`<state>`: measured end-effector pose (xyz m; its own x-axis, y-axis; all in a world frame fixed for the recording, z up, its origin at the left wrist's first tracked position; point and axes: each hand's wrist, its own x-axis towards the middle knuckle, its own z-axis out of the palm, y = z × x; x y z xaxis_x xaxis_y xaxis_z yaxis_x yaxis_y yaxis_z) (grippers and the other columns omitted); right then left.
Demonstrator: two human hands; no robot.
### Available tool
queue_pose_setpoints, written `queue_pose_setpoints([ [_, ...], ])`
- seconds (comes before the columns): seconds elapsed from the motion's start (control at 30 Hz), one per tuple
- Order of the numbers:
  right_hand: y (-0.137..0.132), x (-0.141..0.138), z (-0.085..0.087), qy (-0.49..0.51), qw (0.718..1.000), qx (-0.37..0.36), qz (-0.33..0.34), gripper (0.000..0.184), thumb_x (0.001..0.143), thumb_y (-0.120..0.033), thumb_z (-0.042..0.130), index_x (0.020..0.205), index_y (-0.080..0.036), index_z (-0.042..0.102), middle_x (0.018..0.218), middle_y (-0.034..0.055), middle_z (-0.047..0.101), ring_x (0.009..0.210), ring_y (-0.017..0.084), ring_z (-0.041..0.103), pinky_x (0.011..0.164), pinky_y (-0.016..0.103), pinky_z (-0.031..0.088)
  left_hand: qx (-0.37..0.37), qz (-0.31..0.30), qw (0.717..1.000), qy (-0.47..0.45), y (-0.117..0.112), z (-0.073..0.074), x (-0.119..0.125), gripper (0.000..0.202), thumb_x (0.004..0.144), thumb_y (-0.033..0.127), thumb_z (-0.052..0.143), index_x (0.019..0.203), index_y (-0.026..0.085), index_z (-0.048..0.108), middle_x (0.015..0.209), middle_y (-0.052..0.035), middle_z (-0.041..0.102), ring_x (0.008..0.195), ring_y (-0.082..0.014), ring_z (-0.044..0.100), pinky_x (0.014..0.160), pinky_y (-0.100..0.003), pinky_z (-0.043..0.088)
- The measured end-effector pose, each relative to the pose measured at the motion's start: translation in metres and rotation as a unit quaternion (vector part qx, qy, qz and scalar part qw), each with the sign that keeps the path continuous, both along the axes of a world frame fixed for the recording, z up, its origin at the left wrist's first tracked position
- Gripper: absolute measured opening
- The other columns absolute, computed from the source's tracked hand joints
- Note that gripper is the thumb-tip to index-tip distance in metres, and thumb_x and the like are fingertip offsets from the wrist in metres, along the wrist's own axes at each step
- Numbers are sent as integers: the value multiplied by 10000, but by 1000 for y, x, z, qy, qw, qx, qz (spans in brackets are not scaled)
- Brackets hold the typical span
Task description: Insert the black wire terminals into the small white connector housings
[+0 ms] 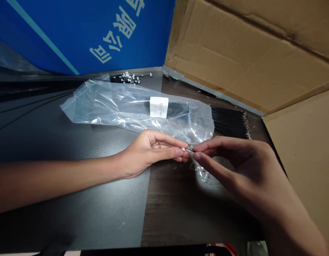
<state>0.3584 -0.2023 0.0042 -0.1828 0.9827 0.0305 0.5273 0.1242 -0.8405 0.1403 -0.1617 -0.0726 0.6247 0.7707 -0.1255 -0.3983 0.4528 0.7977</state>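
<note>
Tiny metal part (pixel 189 148) half hidden between left hand (pixel 150 153) and right hand (pixel 233 170)

Work table, dark brown woodgrain (pixel 177 199), with a smooth dark grey panel (pixel 74 199) covering its left part. On it: clear plastic bag (pixel 108 106) with white printed label (pixel 159 107), black wire inside. Dense black thin-wire bundle (pixel 228 122), metal-tipped ends, beside bag's right end. Long black wires (pixel 33 96) far left. White-tagged black wires (pixel 125 78) behind bag. Small clear plastic pieces (pixel 200 172) scattered on woodgrain.
</note>
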Motion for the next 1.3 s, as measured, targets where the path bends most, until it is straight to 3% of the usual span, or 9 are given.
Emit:
queue_pose_setpoints([
  [0.27,-1,-3,-2,-1,1000,11,4,105,858,-233,808,940,-200,865,926,28,815,794,69,782,759,37,580,34,0,999,8,-1,1,-3,141,901,185,875,1041,189,862,947,-83,821,874,-109,790,843,-152,628],
  [0.4,0,-4,-5,-19,1000,20,9,101,882,-238,784,931,-207,866,904,7,808,778,64,771,752,60,586,48,13,999,16,-1,2,-2,181,903,188,872,1082,172,860,946,-105,819,855,-127,788,832,-172,630],
  [0.57,1,-6,-5,-35,999,32,11,56,886,-215,778,885,-223,833,880,-38,794,766,37,744,759,54,562,46,35,998,20,-1,3,-1,139,903,180,874,1035,222,872,964,-70,826,920,-120,807,880,-140,627],
  [0.77,2,-6,-2,-25,1000,-4,-3,42,884,-240,786,874,-211,815,835,-48,774,741,23,719,716,36,526,59,65,993,74,-7,10,2,165,857,170,902,1010,224,875,1006,-41,827,958,-125,811,885,-104,623],
  [0.93,1,-6,-4,-15,1000,-21,-6,85,878,-236,791,942,-213,843,824,-45,766,744,6,711,703,9,502,95,111,984,103,-10,13,4,145,873,142,873,1000,209,877,1012,-31,828,921,-123,812,869,-107,629],
  [1.1,0,-9,-5,-7,1000,-8,3,69,857,-190,777,905,-198,825,868,-50,783,794,4,728,750,10,499,117,123,978,121,-11,12,5,134,860,129,876,988,170,869,1001,-44,828,918,-141,815,861,-115,637],
  [1.3,2,-12,0,-29,999,-44,10,93,854,-159,768,909,-200,832,863,-65,779,780,-13,704,746,14,478,173,122,969,127,-12,11,4,177,863,40,819,1000,148,846,982,-22,827,869,-104,805,837,-113,642],
])
